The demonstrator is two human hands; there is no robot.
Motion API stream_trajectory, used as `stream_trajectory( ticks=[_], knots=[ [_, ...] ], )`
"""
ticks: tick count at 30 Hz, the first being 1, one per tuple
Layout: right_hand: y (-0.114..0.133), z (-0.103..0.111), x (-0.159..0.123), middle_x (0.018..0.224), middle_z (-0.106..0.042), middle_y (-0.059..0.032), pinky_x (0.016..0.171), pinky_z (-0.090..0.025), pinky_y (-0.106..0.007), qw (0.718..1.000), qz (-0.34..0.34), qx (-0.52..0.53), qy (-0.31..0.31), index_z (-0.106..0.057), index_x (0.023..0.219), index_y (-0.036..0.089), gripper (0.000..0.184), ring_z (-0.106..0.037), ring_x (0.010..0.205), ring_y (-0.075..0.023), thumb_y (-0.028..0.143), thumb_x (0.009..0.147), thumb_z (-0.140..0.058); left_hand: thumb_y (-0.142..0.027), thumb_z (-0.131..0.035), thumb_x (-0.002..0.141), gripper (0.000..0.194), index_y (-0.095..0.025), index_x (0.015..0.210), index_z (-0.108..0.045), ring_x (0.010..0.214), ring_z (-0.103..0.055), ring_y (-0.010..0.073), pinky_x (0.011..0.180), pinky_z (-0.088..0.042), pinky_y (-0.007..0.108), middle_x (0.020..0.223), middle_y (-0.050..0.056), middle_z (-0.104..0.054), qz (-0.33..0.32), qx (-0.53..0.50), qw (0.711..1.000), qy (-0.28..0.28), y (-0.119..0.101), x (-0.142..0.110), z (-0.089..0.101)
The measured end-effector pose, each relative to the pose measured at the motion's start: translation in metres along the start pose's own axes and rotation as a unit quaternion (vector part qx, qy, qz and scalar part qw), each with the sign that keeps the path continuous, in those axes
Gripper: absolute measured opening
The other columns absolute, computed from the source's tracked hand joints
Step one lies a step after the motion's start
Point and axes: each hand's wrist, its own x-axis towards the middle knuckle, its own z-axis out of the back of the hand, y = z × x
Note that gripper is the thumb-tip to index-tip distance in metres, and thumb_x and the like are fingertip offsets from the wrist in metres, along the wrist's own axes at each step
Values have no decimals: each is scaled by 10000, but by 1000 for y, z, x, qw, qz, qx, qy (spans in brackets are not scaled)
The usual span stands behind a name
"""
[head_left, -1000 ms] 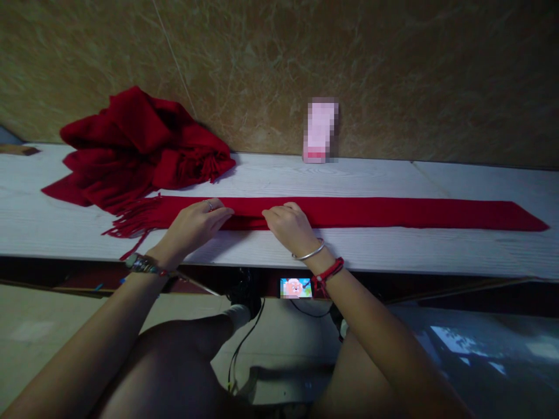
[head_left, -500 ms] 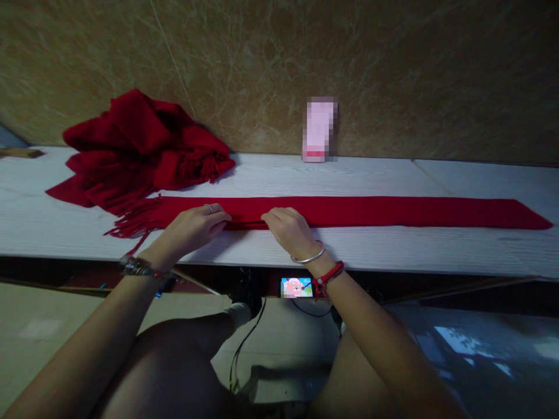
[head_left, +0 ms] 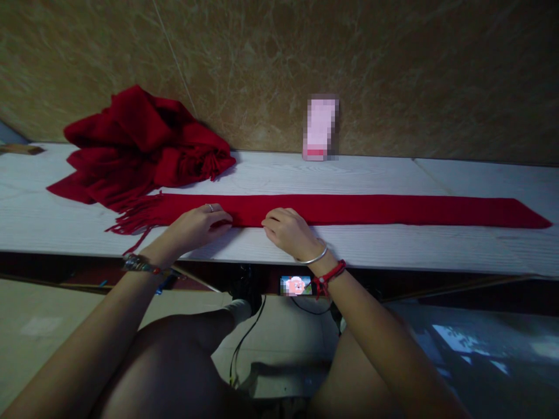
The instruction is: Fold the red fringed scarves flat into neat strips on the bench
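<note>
Marbled wall (head_left: 262, 70) behind white counter (head_left: 419, 247). Red scarf (head_left: 371, 210) along counter, already flattened into narrow strip. Left hand (head_left: 196, 227), right hand (head_left: 288, 230) half-curled at scarf's near edge; grip uncertain. Cloth heap (head_left: 140, 139) beyond scarf's fringed end, not yet flattened.

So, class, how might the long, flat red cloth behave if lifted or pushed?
The long, flat red cloth would probably sag when lifted: its fringe splays limply, and the similar-looking red heap beside it lies crumpled. It seems light for its length, since it looks thin against the white tabletop. Lying flat, it seems unlikely to roll.
</note>
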Motion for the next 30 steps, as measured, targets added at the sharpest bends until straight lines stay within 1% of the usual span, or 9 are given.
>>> stream_trajectory(
  ticks=[3, 5, 10, 12, 15, 19, 24, 27, 30],
  knots=[
    [1, 0, 0, 901, -650, -81, 728, -325, -299, 1000, -12, 10, 11, -676, 842, 119, 193, -519, 837, -163, 116, 873, -486, -368, -378, 876, 386, -149, 994, -673, 800, -588, 185, 714, -486, 301, 912, 96, -640, 22, -11, 1000, -1, 5, -1, -3],
    [1, 0, 1, 901, -655, -82, 734, -318, -297, 1000, -20, 14, 14, -671, 841, 112, 194, -520, 843, -163, 115, 877, -480, -351, -357, 885, 392, -147, 1008, -668, 823, -587, 190, 755, -485, 317, 927, 97, -640, 34, -17, 999, 1, 9, -2, -3],
    [3, 0, 8, 856, -648, -80, 711, -308, -300, 999, -42, 6, 27, -661, 828, 120, 232, -510, 800, -162, 164, 901, -446, -212, -317, 888, 393, -120, 1081, -647, 884, -576, 186, 836, -465, 333, 994, 110, -645, 49, -16, 998, 30, 16, -6, 3],
    [5, 0, 14, 859, -646, -82, 704, -311, -303, 998, -51, -2, 34, -660, 855, 128, 241, -511, 808, -168, 186, 909, -432, -167, -329, 877, 387, -111, 1093, -646, 887, -570, 184, 847, -460, 333, 1010, 116, -647, 57, -8, 998, 36, 18, -8, 6],
    [9, 0, 23, 918, -651, -91, 712, -322, -309, 997, -58, -11, 43, -654, 932, 138, 220, -519, 859, -185, 218, 908, -450, -136, -351, 867, 376, -115, 1098, -648, 879, -570, 179, 846, -459, 329, 1006, 112, -654, 66, -1, 997, 30, 22, -13, 6],
    [12, -1, 36, 973, -656, -95, 714, -327, -310, 996, -53, -12, 77, -651, 1001, 149, 217, -524, 899, -193, 241, 900, -483, -173, -366, 885, 358, -129, 1100, -649, 850, -596, 175, 804, -472, 310, 983, 104, -668, 66, -4, 998, 5, 31, -20, 2],
    [13, -2, 47, 966, -657, -86, 731, -323, -304, 993, -25, 2, 117, -672, 1002, 163, 253, -523, 922, -189, 308, 908, -488, -249, -356, 903, 368, -142, 1036, -681, 842, -621, 202, 779, -477, 336, 963, 105, -693, 78, 53, 995, -37, 44, -31, 0],
    [12, -1, 51, 963, -653, -85, 752, -328, -302, 992, -17, 4, 123, -678, 1001, 161, 259, -526, 933, -185, 321, 904, -498, -262, -331, 908, 392, -147, 1017, -689, 826, -630, 203, 759, -472, 328, 947, 101, -706, 72, 62, 995, -41, 48, -36, 1],
    [11, -1, 55, 971, -644, -91, 755, -336, -295, 993, 3, 7, 121, -679, 994, 149, 257, -528, 930, -181, 327, 889, -526, -240, -309, 911, 401, -152, 1034, -681, 844, -627, 195, 776, -453, 321, 966, 94, -708, 72, 71, 994, -29, 46, -40, 5]
  ],
)
